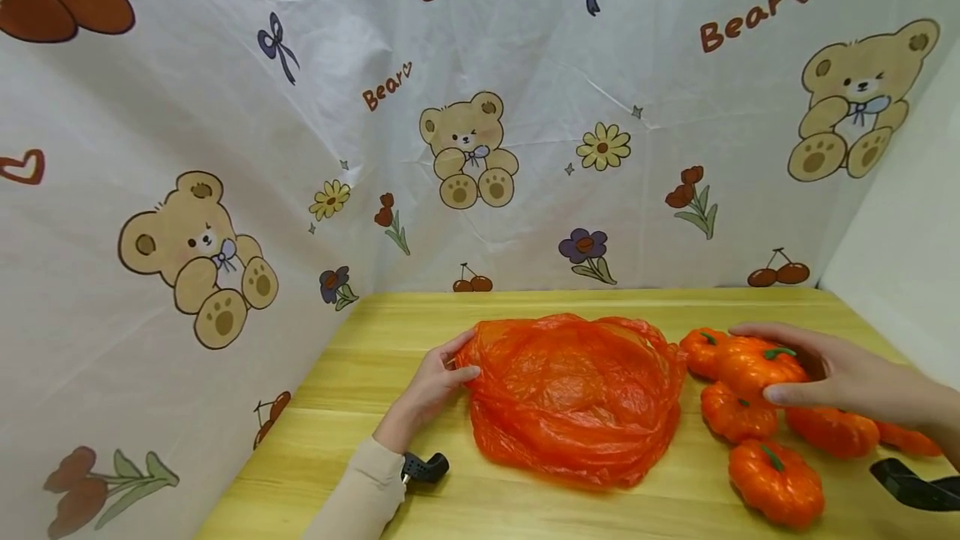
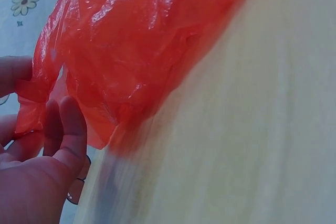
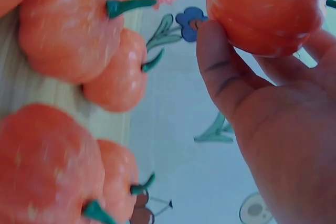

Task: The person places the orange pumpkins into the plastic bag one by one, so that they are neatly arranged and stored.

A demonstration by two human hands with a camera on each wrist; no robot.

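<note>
A thin red plastic bag [image 1: 570, 407] lies spread on the table with its mouth facing up. My left hand [image 1: 438, 373] pinches the bag's left rim between thumb and fingers; the left wrist view shows the red film [image 2: 126, 40] bunched at the fingertips. In my right hand [image 1: 847, 365] is a small orange toy pumpkin [image 1: 757, 365] with a green stem, gripped from the right side. The right wrist view shows this pumpkin [image 3: 268, 9] held up, thumb and fingers around it. It overlaps other pumpkins in the head view, just right of the bag.
Several more toy pumpkins lie on the wooden table [image 1: 300, 457] at the right, one pumpkin [image 1: 776, 482] nearest the front. A black wrist mount [image 1: 426, 467] sits by the left sleeve. Behind stands a white cloth [image 1: 525, 65] printed with bears.
</note>
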